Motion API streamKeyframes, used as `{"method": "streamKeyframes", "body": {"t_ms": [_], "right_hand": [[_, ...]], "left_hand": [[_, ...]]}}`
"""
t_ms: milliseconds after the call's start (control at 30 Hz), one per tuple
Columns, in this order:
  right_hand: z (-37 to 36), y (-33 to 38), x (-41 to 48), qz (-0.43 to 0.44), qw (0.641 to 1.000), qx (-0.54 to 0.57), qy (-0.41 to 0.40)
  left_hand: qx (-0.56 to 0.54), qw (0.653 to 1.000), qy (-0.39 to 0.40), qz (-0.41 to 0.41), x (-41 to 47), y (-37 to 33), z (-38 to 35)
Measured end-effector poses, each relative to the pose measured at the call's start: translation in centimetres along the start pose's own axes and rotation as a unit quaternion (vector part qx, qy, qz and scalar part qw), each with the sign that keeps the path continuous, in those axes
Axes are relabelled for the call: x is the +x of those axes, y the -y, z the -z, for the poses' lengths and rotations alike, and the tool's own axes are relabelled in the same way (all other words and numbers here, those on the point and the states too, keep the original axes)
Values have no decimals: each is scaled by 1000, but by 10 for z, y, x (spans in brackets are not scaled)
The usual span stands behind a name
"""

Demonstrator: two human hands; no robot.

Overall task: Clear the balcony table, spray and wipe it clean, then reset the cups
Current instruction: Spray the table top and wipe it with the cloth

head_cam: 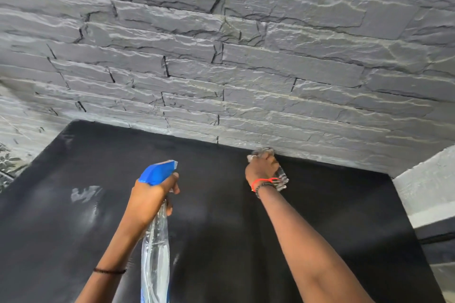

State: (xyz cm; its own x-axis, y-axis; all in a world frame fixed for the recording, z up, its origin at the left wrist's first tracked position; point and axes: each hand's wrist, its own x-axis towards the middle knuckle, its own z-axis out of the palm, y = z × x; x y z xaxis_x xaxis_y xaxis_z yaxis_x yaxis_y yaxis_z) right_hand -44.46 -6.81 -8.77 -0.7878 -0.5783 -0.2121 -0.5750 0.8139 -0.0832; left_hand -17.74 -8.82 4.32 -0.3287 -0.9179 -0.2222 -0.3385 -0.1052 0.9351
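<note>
My left hand point(150, 200) is wrapped around the neck of the spray bottle point(155, 236), fingers closed on it with one curled by the trigger under the blue head point(157, 172), nozzle aimed toward twelve o'clock. My right hand point(262, 170) is far out at one o'clock, fingers bunched tight on a pale cloth point(282, 177), pressing it at the back edge of the worktop point(221, 216) where it meets the wall. No cups are in view; the top is cleared.

What worries me: reaching that far, the cloth could snag on the rough stone wall point(221, 61) or drag grit off it onto the black top. If I squeeze the trigger now, the mist would likely land on the wall or my right arm rather than the surface. The bottle hangs low over the near edge and could knock it.

The worktop is matte black, with a pale wet smear point(85, 193) at nine o'clock. Grey stacked stone fills the background; a lighter ledge point(428, 187) sits at three o'clock.
</note>
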Motion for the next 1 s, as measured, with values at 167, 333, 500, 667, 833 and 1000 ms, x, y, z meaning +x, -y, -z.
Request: {"method": "streamKeyframes", "body": {"t_ms": [167,333,500,667,833,1000], "right_hand": [[-24,58,-50,211,977,-33,-22],[-38,13,-103,275,958,-69,-35],[-35,-96,-126,193,973,-112,-66],[-17,-165,-99,16,997,-59,-46],[-20,-107,-101,63,996,-41,-43],[-46,-51,-174,200,980,-12,-8]], "left_hand": [[-7,1000,-12,0,4,8,20],[-16,1000,0,-4,6,9,23],[-39,999,23,-2,2,10,15],[-35,998,47,0,-17,15,7],[-15,998,64,-4,-35,19,1],[-34,997,63,-15,-45,15,-6]]}}
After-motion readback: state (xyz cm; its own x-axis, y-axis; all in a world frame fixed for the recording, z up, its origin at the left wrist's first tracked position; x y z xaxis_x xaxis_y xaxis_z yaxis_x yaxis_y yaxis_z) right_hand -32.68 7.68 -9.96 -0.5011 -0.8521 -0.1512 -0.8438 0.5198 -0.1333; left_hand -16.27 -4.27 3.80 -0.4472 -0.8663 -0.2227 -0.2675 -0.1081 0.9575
